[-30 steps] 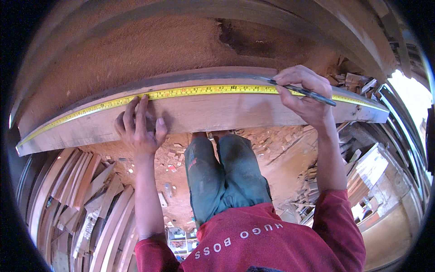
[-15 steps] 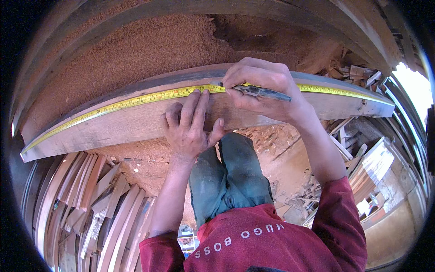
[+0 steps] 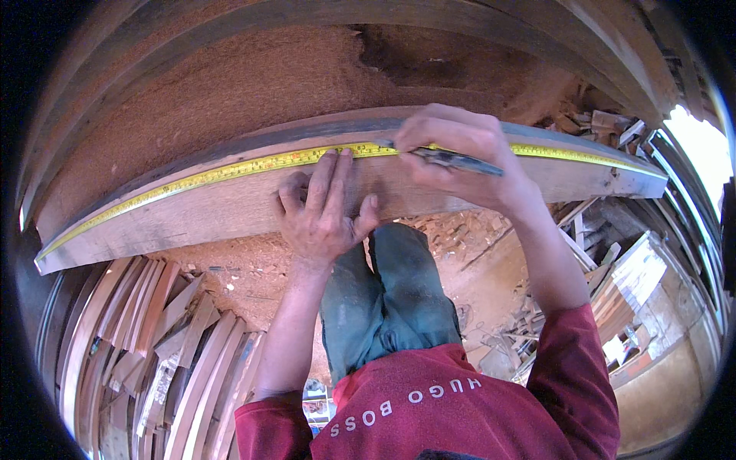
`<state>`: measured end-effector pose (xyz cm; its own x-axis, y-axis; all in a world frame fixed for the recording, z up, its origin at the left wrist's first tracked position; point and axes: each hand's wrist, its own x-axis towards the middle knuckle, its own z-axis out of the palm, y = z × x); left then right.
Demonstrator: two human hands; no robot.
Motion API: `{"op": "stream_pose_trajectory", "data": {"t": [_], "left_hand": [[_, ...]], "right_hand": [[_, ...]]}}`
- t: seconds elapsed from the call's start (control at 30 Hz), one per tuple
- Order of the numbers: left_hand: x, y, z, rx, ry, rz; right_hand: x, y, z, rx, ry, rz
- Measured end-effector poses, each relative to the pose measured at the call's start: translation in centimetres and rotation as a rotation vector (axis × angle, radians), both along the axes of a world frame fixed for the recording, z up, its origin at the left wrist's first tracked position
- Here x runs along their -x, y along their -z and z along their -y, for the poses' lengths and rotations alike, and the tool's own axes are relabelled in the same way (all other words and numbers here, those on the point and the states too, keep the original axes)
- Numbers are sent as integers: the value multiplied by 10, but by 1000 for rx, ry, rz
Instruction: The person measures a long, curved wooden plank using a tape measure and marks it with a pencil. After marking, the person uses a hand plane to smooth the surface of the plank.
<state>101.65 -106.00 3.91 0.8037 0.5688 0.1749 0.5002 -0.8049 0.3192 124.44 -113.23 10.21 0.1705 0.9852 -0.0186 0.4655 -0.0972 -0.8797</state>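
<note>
A long wooden plank [image 3: 222,207] lies crosswise before me. Along its length, near the far edge, stretches a yellow tape measure [image 3: 230,168]. My left hand [image 3: 320,207] lies spread on the plank, its fingertips touching the near edge of the tape and the thumb held out to the right. Just right of it, my right hand [image 3: 460,157] is closed on a dark, slim marking tool [image 3: 460,162], a pencil or pen by its shape. The tool's tip points left and sits at the tape. The fingers hide part of the tape beneath them.
Reddish sawdust [image 3: 253,84] is heaped beyond the plank. Stacked boards [image 3: 146,322] stand at lower left. At the right are wood offcuts [image 3: 583,230] and a tan panel [image 3: 667,383]. Large beams [image 3: 307,17] curve across the far side.
My right hand has shifted slightly right along the tape with the marking tool, baring a bit more of the tape. My left hand has stayed in place.
</note>
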Motion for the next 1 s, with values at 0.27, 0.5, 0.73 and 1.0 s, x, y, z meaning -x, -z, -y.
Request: {"op": "stream_pose_trajectory", "data": {"t": [0.27, 0.5, 0.73, 1.0], "left_hand": [[1, 0, 1, -6, -7, -20], [-2, 1, 2, -2, 1, 21], [0, 2, 2, -13, -1, 23], [-4, 1, 6, -14, 11, 13]], "right_hand": [[-43, -17, 63, 169, 143, 134], [-8, 0, 14, 16, 69, -6], [-44, -14, 73, 148, 179, 155], [-114, -58, 181, 273, 652, 321]]}}
